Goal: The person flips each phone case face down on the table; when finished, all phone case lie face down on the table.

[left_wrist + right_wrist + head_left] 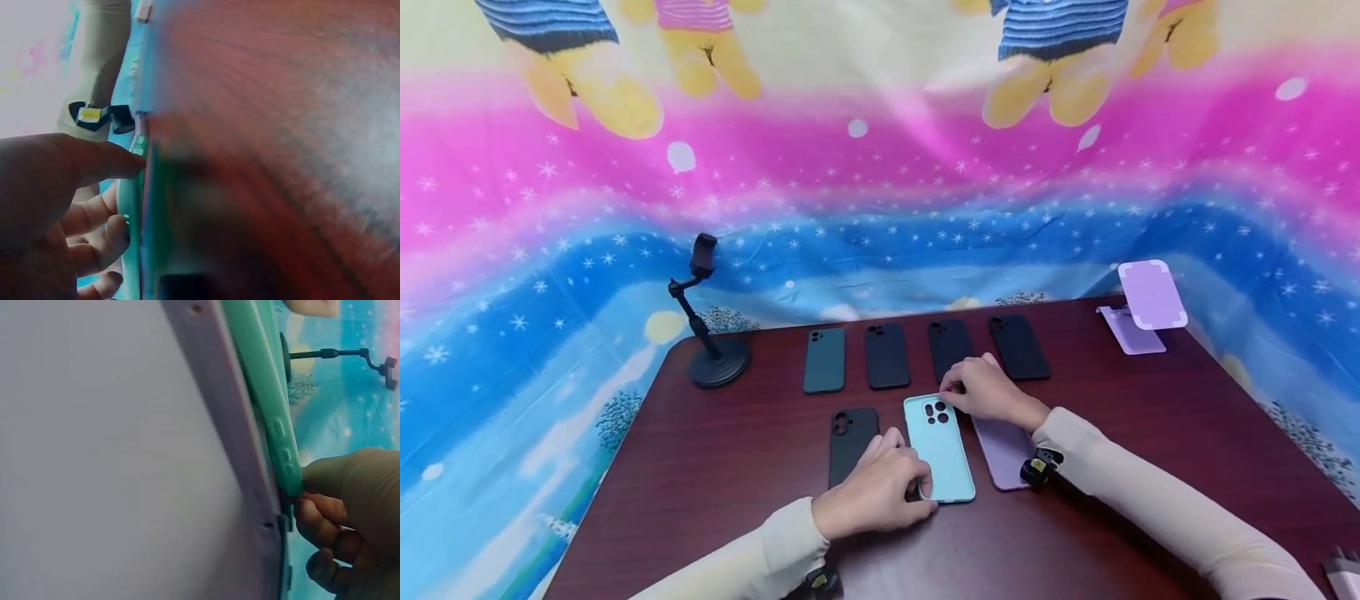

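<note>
A mint-green phone case [942, 458] with camera cutouts lies in the front row, back side up. My left hand [880, 487] grips its lower left corner, thumb at the bottom edge and fingers along the side; the left wrist view shows this mint case [130, 250] edge-on. At the top right corner my right hand [988, 390] pinches the case between thumb and fingers. Button bumps show on the mint case's side [275, 419] in the right wrist view. A dark case [852, 433] lies left of it, partly behind my left hand, and a purple case [1000, 454] lies to the right beneath my right wrist.
Behind stand a row of cases: a green one [825, 360] and three dark ones, the nearest dark case [951, 342] just beyond my right hand. A black phone stand [718, 362] is at the back left, a purple stand [1152, 296] at the back right of the table [737, 467].
</note>
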A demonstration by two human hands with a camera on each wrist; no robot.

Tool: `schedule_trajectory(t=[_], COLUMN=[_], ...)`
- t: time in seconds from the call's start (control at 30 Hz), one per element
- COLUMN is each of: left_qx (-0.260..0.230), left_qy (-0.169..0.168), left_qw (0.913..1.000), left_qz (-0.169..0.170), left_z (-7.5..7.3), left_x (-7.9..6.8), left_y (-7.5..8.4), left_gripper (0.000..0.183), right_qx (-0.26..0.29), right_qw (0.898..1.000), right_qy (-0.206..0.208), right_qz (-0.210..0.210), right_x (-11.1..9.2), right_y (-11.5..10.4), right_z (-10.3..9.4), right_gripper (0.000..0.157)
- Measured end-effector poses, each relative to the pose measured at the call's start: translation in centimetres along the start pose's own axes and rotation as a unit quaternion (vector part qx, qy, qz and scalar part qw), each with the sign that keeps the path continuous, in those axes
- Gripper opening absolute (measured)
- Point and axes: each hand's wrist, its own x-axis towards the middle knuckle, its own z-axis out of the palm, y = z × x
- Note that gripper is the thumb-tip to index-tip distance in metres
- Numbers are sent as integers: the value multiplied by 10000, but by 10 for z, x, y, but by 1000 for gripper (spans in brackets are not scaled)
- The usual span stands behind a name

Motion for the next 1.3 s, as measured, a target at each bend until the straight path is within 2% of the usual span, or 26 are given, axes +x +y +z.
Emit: schedule_trajectory(t=[0.13, 0.33, 0.43, 0.53, 0.63, 0.77, 0.87, 1.03, 1.3], left_qx=[-66, -282, -639, -1206, -1741, -2265, -2495, -2685, -2768], left_qy=[361, 1004, 1359, 1596, 1715, 1746, 1777, 1908, 1998], left_qw=[9993, 9945, 9887, 9798, 9695, 9580, 9518, 9442, 9399], left_qz=[-81, 12, 21, -89, -204, -213, -177, -98, -71], left_z=[-10, -25, -30, -34, -37, -40, -41, -38, -37], left_x=[-3, -6, -4, -2, 0, 2, 3, 3, 4], left_y=[-1, -4, -7, -9, -12, -16, -17, -15, -12], left_gripper=[24, 22, 21, 23, 38, 67, 76, 76, 74], right_qx=[255, 1320, 1787, 2228, 2610, 2982, 3214, 3504, 3881], right_qw=[9997, 9902, 9820, 9715, 9602, 9501, 9420, 9282, 9141], right_qy=[21, -191, -221, -255, -339, -588, -905, -1252, -1157], right_qz=[54, 415, 567, 763, 929, 704, 333, -24, -228], right_x=[3, 12, 17, 20, 22, 20, 16, 10, 10], right_y=[2, 5, 7, 11, 15, 21, 25, 32, 36], right_z=[-13, -41, -55, -66, -74, -82, -87, -90, -90], right_gripper=[9, 12, 17, 23, 27, 34, 41, 50, 50])
